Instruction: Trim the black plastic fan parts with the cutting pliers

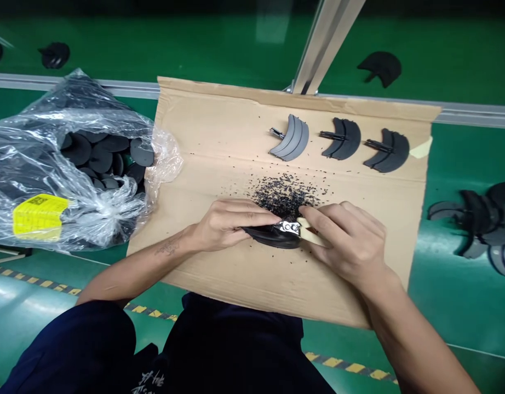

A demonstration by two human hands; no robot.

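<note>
My left hand (225, 221) pinches a curved black plastic part (273, 236) and holds it down on a sheet of cardboard (219, 142). Closed round a small cutting tool (298, 229) with a pale handle and a metal head, my right hand (346, 238) keeps the metal head against the part's upper edge. Just behind both hands lies a heap of black shavings (283, 194). Three fan-shaped black parts (291, 138), (343, 138), (389, 150) lie in a row at the far right of the cardboard.
A clear plastic bag (51, 180) full of black round parts, with a yellow label (39, 215), lies at the left. More black parts (485, 224) are piled on the green table at the right. A metal rail (63, 83) and a slanted metal bar (324, 38) run behind the cardboard.
</note>
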